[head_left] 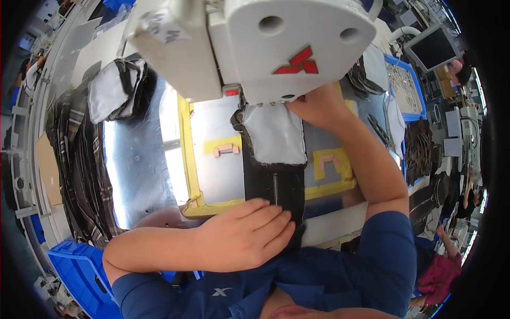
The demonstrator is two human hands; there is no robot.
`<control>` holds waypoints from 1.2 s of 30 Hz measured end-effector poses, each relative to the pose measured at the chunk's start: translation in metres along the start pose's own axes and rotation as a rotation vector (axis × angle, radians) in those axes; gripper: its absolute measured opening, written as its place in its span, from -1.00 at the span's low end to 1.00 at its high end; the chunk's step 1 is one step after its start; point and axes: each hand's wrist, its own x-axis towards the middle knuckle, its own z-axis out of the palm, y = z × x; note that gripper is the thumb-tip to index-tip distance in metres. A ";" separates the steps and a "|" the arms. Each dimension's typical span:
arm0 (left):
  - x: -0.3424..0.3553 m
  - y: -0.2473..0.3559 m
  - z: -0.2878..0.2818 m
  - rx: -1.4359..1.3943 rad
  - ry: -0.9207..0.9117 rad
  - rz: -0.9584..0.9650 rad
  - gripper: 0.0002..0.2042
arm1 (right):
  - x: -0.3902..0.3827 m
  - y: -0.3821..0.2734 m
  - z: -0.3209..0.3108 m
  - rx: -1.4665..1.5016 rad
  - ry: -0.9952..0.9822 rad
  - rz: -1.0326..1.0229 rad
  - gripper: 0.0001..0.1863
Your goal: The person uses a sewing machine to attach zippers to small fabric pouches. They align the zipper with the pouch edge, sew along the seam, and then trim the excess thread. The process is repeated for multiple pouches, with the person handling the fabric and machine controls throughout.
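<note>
A white-lined fabric piece [273, 133] with dark, frayed edges lies under the head of a white sewing machine [297, 48]. Beneath it, a black cloth strip [260, 183] with a zipper runs toward me. My left hand [252, 231] rests over the near part of that strip, its fingers stretched out and slightly bent. At the fabric's far right edge is my right hand [321, 106], close against the underside of the machine head. Most of its fingers are hidden there, so its grip does not show.
Yellow tape [188, 159] frames the metal work plate. Stacked white-lined pieces [109, 93] and dark plaid cloth [87, 170] lie left; scissors [378, 130] lie right. A blue tray [396, 64] holds small metal parts. A blue crate [79, 266] stands lower left.
</note>
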 end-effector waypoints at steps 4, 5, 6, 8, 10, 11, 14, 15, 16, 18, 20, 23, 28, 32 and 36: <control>-0.074 0.041 0.026 0.046 0.054 -0.004 -0.68 | 0.001 -0.004 0.009 -0.057 0.008 -0.002 -0.76; -0.086 0.049 0.032 0.078 0.034 0.010 -0.68 | -0.004 -0.003 0.006 -0.057 0.004 0.015 -0.75; -0.094 0.058 0.038 0.110 0.013 0.026 -0.66 | -0.009 -0.002 0.003 -0.056 0.000 0.033 -0.75; -0.102 0.076 0.050 0.186 0.000 -0.005 -0.62 | -0.013 0.010 -0.002 -0.074 -0.017 0.001 -0.73; -0.106 0.090 0.062 0.255 0.010 -0.029 -0.58 | -0.028 0.011 -0.014 -0.060 -0.003 0.007 -0.70; -0.103 0.097 0.070 0.286 0.026 -0.037 -0.57 | -0.034 0.006 -0.022 -0.054 0.004 0.009 -0.69; -0.091 0.104 0.090 0.341 0.029 -0.008 -0.58 | -0.081 -0.030 -0.042 0.045 -0.059 -0.141 -0.60; -0.088 0.106 0.093 0.354 0.022 0.013 -0.58 | -0.096 -0.037 -0.039 -0.022 -0.097 -0.257 -0.61; -0.084 0.105 0.093 0.351 -0.009 0.035 -0.60 | -0.114 -0.041 -0.036 -0.099 -0.127 -0.351 -0.61; -0.075 0.103 0.089 0.354 -0.067 0.080 -0.62 | -0.132 -0.040 -0.027 -0.246 -0.147 -0.417 -0.65; -0.069 0.107 0.084 0.320 -0.085 0.081 -0.68 | -0.142 -0.032 -0.025 -0.316 -0.074 -0.344 -0.71; -0.075 0.106 0.088 0.257 0.008 0.121 -0.79 | -0.153 -0.032 -0.064 -0.264 0.117 -0.215 -0.73; -0.092 0.091 0.070 0.263 0.116 0.126 -0.87 | -0.197 0.002 -0.178 -0.027 0.416 0.193 -0.70; -0.077 0.072 0.059 0.294 0.123 0.178 -0.91 | -0.271 0.045 -0.267 0.165 0.590 0.558 -0.57; -0.029 0.077 0.059 0.187 0.106 0.269 -0.85 | -0.354 0.088 -0.321 0.193 0.774 0.716 -0.71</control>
